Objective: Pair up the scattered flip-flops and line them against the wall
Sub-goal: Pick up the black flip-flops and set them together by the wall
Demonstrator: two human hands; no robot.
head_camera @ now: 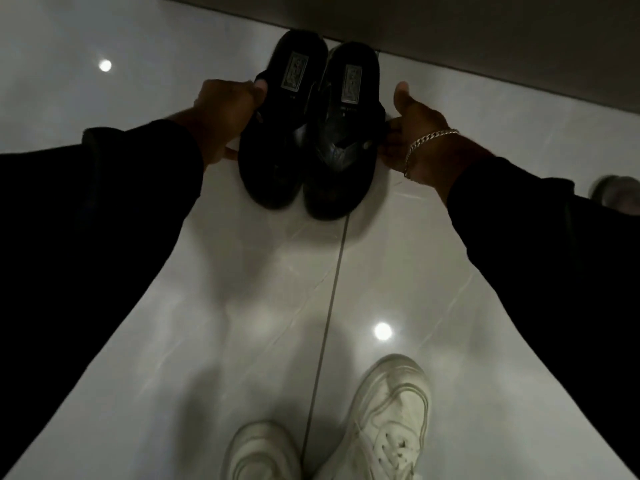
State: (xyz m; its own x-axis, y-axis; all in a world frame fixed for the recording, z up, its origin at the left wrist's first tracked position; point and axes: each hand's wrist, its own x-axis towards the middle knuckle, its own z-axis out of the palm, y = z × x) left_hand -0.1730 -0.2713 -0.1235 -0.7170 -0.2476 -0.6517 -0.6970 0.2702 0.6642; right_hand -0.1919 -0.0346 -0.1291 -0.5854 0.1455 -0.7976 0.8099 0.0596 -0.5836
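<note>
Glossy pale tiled floor (242,306), one dark grout line running front to back; dark wall base (485,39) across top of view. Two ceiling-light reflections noted on tiles.

Item 1: left hand (225,119), dark sleeve. Fingers curled round outer edge of left flip-flop (277,133), thumb tip laid on its upper surface nr the strap; closed grip.

Item 2: right hand (415,133), dark sleeve, silver chain bracelet (426,147) at wrist. Thumb raised clear and pointing up; fingertips pressed to outer edge of right flip-flop (346,140) nr strap anchor. Whether fingers are wrapped under sole cannot be told.

Item 3: flip-flops, pr, black, thick soles, Y-straps w/ slight sheen. Rectangular pale label set in each heel area; text unreadable. Held side by side, inner edges touching, heels toward wall, toes toward wearer. Heels seen at or just short of wall base; contact w/ floor cannot be told.

Item 4: off-white chunky sneakers (388,420), pr, worn, at bottom of view, well apart from flip-flops.
</note>
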